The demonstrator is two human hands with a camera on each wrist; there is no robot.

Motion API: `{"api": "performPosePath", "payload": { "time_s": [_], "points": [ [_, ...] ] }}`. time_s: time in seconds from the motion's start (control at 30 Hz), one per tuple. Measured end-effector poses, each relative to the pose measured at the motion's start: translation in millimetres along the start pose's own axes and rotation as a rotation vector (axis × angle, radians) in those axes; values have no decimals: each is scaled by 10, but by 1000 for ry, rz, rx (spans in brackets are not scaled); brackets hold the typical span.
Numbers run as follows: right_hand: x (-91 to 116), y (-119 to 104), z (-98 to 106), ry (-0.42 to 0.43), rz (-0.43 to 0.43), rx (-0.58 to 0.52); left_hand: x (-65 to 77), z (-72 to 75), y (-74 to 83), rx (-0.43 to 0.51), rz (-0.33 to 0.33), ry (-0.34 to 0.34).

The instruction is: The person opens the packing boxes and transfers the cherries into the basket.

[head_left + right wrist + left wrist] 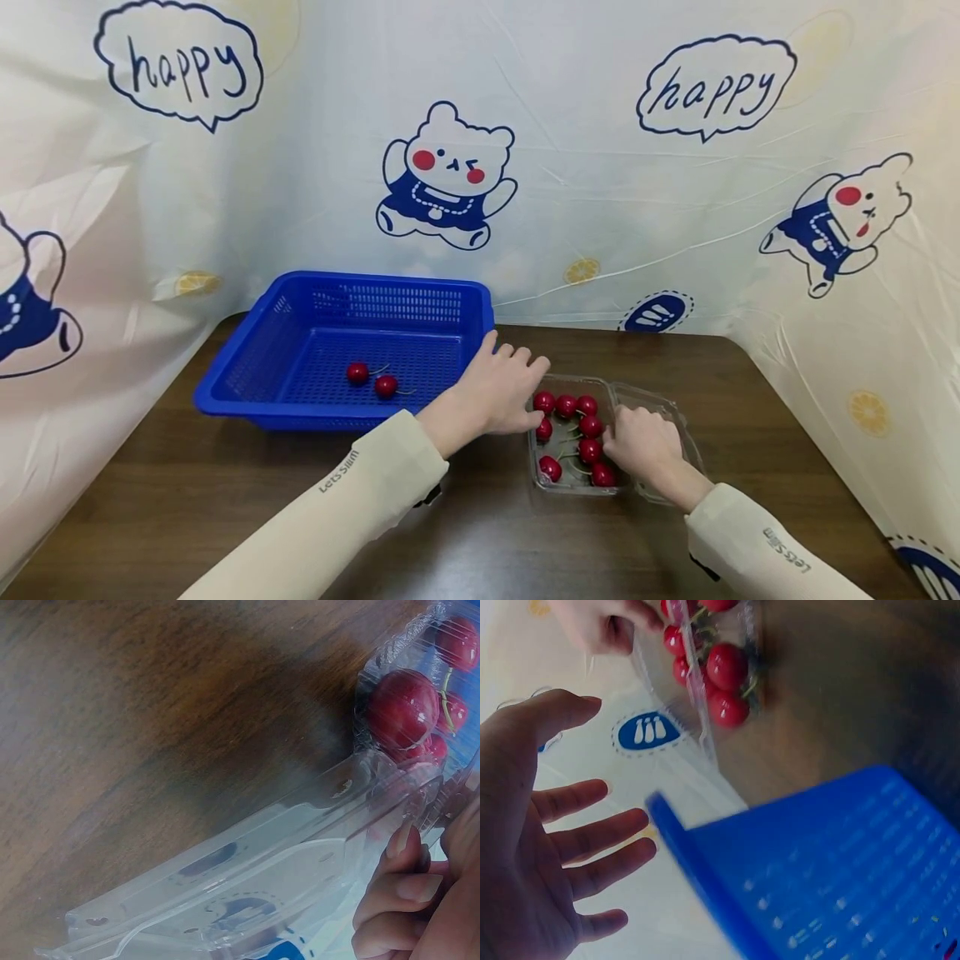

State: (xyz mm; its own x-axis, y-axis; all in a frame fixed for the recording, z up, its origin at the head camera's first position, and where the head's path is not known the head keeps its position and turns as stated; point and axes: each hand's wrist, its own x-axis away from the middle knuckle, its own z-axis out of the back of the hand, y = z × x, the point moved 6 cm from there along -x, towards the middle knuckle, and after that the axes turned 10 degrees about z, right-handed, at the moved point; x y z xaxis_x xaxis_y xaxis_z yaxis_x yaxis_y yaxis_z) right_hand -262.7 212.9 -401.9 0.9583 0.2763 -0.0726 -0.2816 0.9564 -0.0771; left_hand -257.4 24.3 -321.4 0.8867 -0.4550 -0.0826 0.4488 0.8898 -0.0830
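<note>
My right hand (643, 442) has its fingers curled at the right edge of a clear plastic clamshell box (534, 467), pinching the rim beside the hinge. Several red cherries with green stems lie inside, one large cherry (403, 709) showing close in the right wrist view. The box's lid (247, 892) is folded back to the right, partly behind that hand. Fingers spread and holding nothing, my left hand (495, 392) hovers between the box and a blue plastic basket (285, 408). Its palm shows bare in the left wrist view.
Two cherries, one on the left (357, 373) and one on the right (386, 387), lie on the basket's perforated floor. Both containers stand on a brown wooden table (480, 533). A printed cloth (570, 208) hangs behind and along the sides.
</note>
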Motion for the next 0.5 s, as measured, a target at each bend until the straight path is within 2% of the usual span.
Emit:
{"api": "performPosePath", "payload": {
  "time_s": [0.5],
  "points": [
    [3,20,-15,4,-1,-1,46,-343,431,-39,-80,-48]
  ]
}}
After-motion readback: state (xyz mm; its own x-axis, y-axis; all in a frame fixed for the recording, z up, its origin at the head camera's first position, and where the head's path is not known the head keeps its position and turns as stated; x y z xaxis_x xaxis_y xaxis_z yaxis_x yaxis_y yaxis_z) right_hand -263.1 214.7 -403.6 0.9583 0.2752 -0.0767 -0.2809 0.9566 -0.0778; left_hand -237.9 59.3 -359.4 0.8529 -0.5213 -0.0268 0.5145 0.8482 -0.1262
